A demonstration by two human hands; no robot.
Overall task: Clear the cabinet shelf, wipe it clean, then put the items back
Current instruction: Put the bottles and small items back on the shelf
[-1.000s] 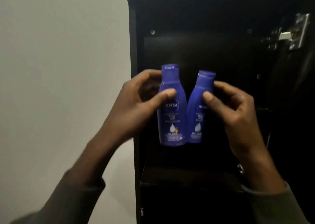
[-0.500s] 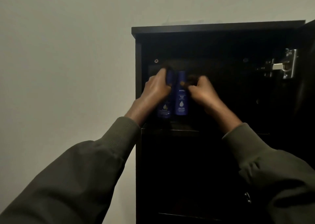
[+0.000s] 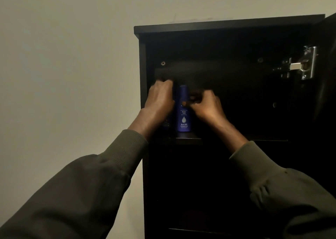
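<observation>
left hand point(image 3: 161, 100) hiding a second bottle – grip unclear, right hand point(image 3: 205, 105) pinching smooth blue cylindrical bottle point(image 3: 184, 118) upright on dark shelf point(image 3: 189, 139) at frame centre, cabinet point(image 3: 227, 23) interior mostly lost in shadow

Between the hands, a deep blue bottle point(image 3: 183, 109) with pale lettering and a white drop mark; around them a black cabinet point(image 3: 227, 38); olive-green sleeves point(image 3: 101, 175); left of them, an off-white wall point(image 3: 63, 65).

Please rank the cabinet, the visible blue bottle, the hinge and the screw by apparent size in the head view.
1. Cabinet
2. Bottle
3. Hinge; it looks close to the bottle, so this order is unsure.
4. Screw
</observation>
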